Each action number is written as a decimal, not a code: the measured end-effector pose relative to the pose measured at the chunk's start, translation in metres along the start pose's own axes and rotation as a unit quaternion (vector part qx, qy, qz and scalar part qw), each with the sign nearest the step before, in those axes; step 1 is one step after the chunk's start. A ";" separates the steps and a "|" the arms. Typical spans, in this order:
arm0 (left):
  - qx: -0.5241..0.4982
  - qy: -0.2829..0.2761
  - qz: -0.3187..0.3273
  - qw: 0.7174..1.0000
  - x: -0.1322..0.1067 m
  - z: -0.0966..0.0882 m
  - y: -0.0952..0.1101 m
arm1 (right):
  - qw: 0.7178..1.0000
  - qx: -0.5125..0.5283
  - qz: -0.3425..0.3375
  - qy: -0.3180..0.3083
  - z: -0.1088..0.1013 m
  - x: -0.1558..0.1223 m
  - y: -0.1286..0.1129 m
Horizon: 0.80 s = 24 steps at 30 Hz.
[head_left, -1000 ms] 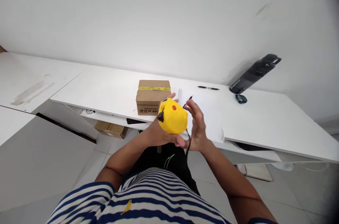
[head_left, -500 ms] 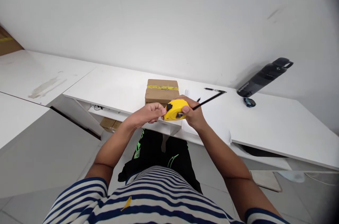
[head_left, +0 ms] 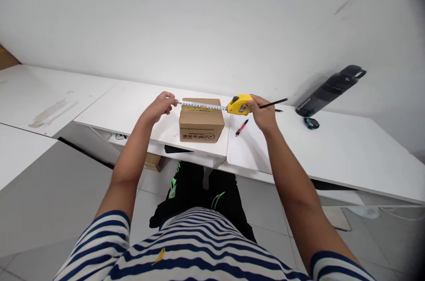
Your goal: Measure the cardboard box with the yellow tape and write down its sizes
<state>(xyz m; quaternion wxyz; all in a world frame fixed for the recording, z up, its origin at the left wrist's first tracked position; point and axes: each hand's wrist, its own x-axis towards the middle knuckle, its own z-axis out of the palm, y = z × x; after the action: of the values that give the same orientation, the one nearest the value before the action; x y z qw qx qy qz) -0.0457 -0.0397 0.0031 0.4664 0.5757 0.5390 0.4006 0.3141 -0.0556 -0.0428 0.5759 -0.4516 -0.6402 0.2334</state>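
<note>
My right hand (head_left: 263, 113) is closed round the yellow case of a tape measure (head_left: 239, 104), whose black strap sticks out to the right. My left hand (head_left: 163, 106) pinches the free end of the pulled-out blade (head_left: 192, 105). The white, numbered blade stretches between both hands above the top of a brown cardboard box (head_left: 201, 121). Whether it touches the box I cannot tell. Yellow tape runs along the box top, and dark print marks its front.
On the white desk (head_left: 348, 152), a red and black pen (head_left: 242, 127) lies on white paper (head_left: 250, 146). A dark bottle (head_left: 327, 90) leans by the wall beside a small dark blue object (head_left: 311, 123). Another carton (head_left: 154, 161) sits below the desk.
My hands have moved apart and forward, drawing the blade out of the tape measure. The box, partly hidden before, now shows its front, and the red pen has come into sight.
</note>
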 end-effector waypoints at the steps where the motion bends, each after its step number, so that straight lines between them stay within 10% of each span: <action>1: 0.055 -0.014 0.005 0.998 0.006 -0.001 -0.005 | 0.999 -0.014 -0.002 -0.037 -0.004 0.004 -0.001; 5: 0.159 -0.098 0.013 0.982 0.012 0.005 -0.024 | 0.990 -0.048 -0.008 -0.133 -0.001 0.011 -0.004; 15: 0.146 -0.079 -0.020 0.986 0.010 0.019 -0.026 | 0.994 -0.006 0.051 -0.100 0.022 0.001 0.025; 24: 0.045 -0.119 0.046 0.991 0.019 0.002 0.027 | 0.988 -0.072 -0.110 0.086 0.049 -0.044 -0.017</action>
<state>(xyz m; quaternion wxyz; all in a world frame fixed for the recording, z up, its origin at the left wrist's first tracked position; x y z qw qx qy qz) -0.0356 -0.0209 0.0282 0.4819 0.6639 0.4701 0.3256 0.2596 -0.0907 -0.0631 0.6168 -0.4370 -0.6494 0.0825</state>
